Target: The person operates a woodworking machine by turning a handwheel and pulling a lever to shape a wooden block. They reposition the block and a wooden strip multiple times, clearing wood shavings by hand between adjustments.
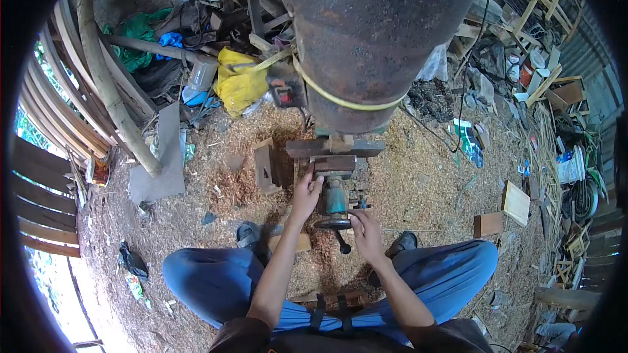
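In the head view, a dark reddish-brown wooden block point(335, 163) rests on the small support of a machine, just below a dark horizontal bar point(302, 150). My left hand point(306, 195) grips the block's left end, fingers at its side and thumb near its lower edge. Under the support is a worn green metal column point(336, 199) with a round handwheel point(332, 224) and a black crank knob point(343, 246). My right hand point(366, 234) is closed on the right side of the handwheel's rim. The large rusty machine body point(379, 33) hides what lies behind it.
Wood shavings cover the ground. A wooden piece with a slot point(265, 167) stands left of the machine; wooden blocks point(488, 225) lie to the right. A yellow sack point(237, 82) is at back left. A cable point(462, 72) hangs right of the machine.
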The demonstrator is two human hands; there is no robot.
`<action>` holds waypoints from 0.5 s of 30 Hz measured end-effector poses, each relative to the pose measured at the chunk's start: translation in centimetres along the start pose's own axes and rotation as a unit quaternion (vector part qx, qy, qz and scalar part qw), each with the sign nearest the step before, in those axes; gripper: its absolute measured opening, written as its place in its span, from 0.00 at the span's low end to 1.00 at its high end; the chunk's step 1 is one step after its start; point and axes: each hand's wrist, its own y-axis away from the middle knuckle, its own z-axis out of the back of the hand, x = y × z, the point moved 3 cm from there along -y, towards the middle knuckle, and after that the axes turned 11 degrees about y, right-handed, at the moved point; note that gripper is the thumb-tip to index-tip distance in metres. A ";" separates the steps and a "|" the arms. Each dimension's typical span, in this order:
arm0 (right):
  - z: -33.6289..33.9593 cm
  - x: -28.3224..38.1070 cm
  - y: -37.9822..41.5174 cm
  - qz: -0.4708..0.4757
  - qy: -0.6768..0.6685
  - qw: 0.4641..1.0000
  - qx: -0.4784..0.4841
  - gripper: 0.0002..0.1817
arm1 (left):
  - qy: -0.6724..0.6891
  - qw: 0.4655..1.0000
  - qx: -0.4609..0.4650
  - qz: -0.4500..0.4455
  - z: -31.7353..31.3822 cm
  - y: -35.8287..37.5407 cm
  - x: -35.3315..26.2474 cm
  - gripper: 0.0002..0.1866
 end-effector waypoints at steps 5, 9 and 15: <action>-0.7 1.1 0.3 0.030 -0.037 0.999 0.016 0.12 | 0.048 0.998 0.025 -0.025 0.0 0.8 0.9 0.31; -1.8 5.6 -1.5 0.142 0.144 0.979 -0.019 0.09 | 0.058 0.997 0.020 0.048 0.2 1.2 -0.2 0.30; -1.1 7.6 -1.3 0.231 0.239 0.943 -0.015 0.16 | 0.076 0.997 -0.010 -0.004 0.5 0.0 1.2 0.29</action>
